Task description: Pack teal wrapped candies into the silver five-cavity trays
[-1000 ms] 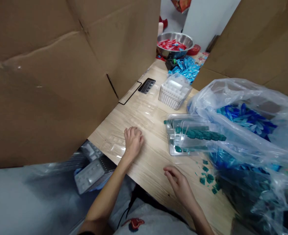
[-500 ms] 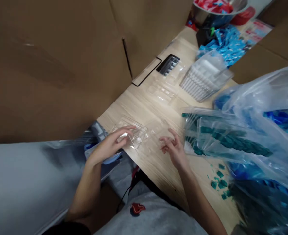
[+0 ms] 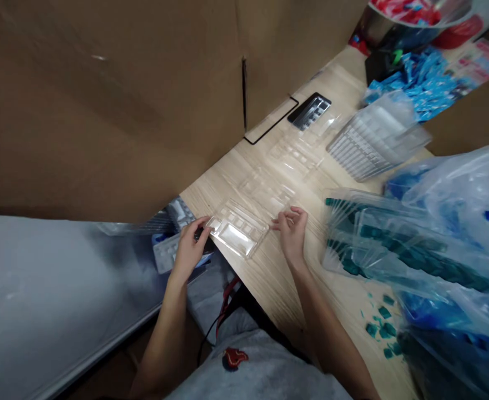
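Observation:
A clear plastic tray with moulded compartments lies at the near-left edge of the wooden table. My left hand pinches its left corner between thumb and fingers. At the opposite corner, the fingertips of my right hand are closed on the tray's edge, with the other fingers curled. Just beyond it lies a second clear tray, and a third clear tray sits farther back. Behind those is a small black-based tray with a clear insert.
A tall cardboard wall borders the left side. Nested white trays stand at the back right. Clear trays with green pieces, plastic bags and loose green bits lie right. Blue packets and a steel bowl are behind.
My hands, apart from each other with fingers spread before, have closed on opposite corners of the nearest clear tray. The whole view has shifted, so the table things appear farther right.

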A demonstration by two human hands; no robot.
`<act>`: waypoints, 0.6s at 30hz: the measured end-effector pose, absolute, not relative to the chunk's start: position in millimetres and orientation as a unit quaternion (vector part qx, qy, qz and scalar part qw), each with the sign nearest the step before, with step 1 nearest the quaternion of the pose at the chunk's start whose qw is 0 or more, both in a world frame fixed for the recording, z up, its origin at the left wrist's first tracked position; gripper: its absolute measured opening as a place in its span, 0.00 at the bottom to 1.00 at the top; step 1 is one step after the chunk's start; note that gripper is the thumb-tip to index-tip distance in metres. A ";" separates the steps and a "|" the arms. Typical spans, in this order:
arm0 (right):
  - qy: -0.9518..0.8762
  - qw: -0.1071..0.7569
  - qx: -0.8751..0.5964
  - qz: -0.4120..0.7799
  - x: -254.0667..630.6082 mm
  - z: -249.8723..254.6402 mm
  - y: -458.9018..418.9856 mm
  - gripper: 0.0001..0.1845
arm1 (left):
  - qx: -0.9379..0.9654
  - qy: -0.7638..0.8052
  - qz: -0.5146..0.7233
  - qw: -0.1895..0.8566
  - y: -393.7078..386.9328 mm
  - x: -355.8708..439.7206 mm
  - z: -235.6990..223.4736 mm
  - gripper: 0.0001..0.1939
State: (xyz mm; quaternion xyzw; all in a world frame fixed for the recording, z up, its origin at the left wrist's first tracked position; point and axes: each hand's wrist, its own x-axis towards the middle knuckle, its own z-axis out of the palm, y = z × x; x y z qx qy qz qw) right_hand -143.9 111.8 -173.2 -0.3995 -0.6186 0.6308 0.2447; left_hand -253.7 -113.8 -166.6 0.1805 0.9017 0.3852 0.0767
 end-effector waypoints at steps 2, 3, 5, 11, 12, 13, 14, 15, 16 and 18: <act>-0.684 0.240 -0.388 0.569 -136.1 -173.4 114.2 0.17 | 0.191 0.900 0.387 0.062 -109.1 -257.5 -160.1 0.17; -0.715 0.238 -0.381 0.536 -131.7 -173.6 115.5 0.16 | 0.197 0.898 0.389 0.053 -103.8 -261.3 -156.1 0.17; -0.769 0.236 -0.361 0.473 -124.1 -174.8 116.7 0.19 | 0.217 0.892 0.393 0.042 -84.4 -273.0 -147.7 0.17; -0.876 0.213 -0.253 0.352 -119.8 -187.4 111.6 0.19 | 0.326 0.871 0.354 0.095 42.7 -334.8 -134.8 0.15; -0.886 0.210 -0.237 0.339 -120.4 -189.4 110.7 0.19 | 0.332 0.874 0.338 0.107 67.2 -346.6 -136.4 0.14; -0.893 0.209 -0.226 0.328 -120.9 -191.0 110.0 0.18 | 0.332 0.879 0.321 0.116 90.0 -357.6 -139.0 0.13; -0.899 0.209 -0.218 0.318 -121.1 -192.3 109.4 0.18 | 0.331 0.885 0.304 0.125 110.4 -367.3 -142.2 0.12; -0.902 0.211 -0.215 0.309 -121.2 -193.4 109.0 0.17 | 0.328 0.890 0.286 0.133 128.0 -375.4 -145.9 0.11; -0.904 0.214 -0.216 0.301 -121.0 -194.2 108.6 0.17 | 0.326 0.895 0.269 0.143 142.4 -381.5 -149.5 0.11; -0.904 0.220 -0.226 0.288 -120.3 -195.3 108.1 0.16 | 0.323 0.902 0.242 0.155 161.2 -387.9 -155.5 0.11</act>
